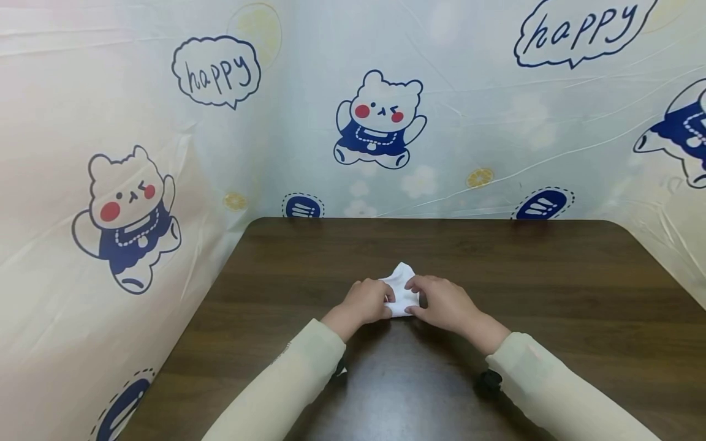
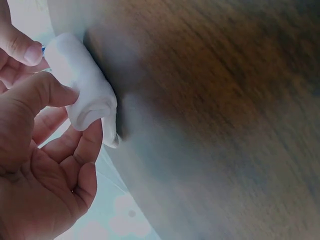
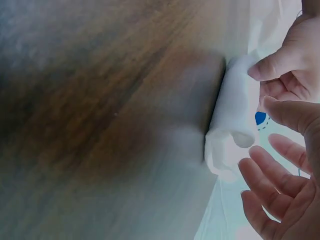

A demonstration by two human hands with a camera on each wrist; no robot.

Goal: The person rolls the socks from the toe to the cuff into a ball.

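We read "happy" twice on the printed backdrop (image 1: 309,73) — in the left speech bubble (image 1: 216,71) and the upper-right speech bubble (image 1: 584,30) — and, lower on that cloth, exclamation marks inside the right-hand dark blue oval (image 1: 543,204).

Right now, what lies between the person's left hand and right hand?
A white cloth roll lies between the left hand and the right hand; the head view shows it.

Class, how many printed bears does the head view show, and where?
3: a left bear, a middle bear above the white cloth in the picture, and a right bear cut off by the picture's edge. The table may hide others.
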